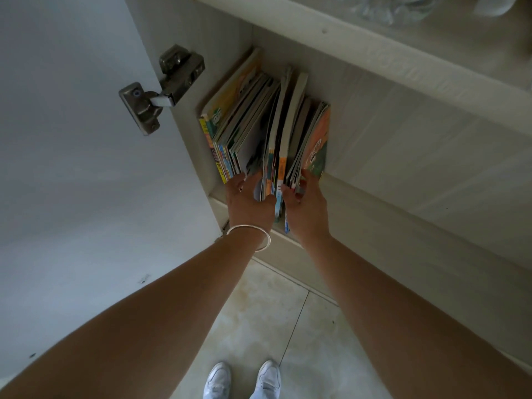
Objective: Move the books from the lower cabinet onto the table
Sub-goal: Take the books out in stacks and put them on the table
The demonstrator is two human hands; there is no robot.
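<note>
The books (267, 133) show yellow, orange, green and blue covers with pale page edges. Left of the books, the cabinet door (72, 168) is plain white with a dull grey metal hinge (161, 87). Below the books, the floor tiles (267, 321) are cream with faint mottling, and the shoes (244, 381) white.

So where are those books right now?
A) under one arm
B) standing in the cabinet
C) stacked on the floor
B: the books stand upright inside the cabinet, with the left hand and right hand reaching in at their near edges.
</note>
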